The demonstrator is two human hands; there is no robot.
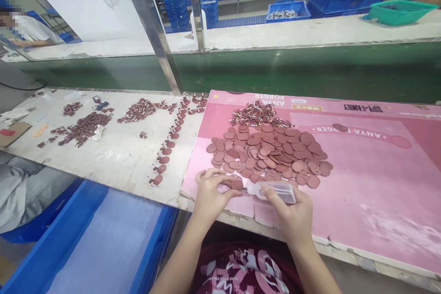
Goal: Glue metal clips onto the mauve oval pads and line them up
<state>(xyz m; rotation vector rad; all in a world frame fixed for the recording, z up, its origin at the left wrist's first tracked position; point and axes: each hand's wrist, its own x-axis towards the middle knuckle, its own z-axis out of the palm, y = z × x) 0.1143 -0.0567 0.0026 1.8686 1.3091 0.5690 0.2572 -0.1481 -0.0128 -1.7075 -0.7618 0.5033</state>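
One brown oval piece is pinched in the left hand at the pink board's near edge; a clear squeeze bottle is gripped in the right hand, nozzle touching it. A heap of ovals is spread just behind on the bench.

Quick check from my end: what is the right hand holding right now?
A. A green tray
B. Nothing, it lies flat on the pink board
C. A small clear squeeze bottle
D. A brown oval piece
C: the right hand grips a small clear bottle, its nozzle pointing at the brown oval piece pinched in the left hand.
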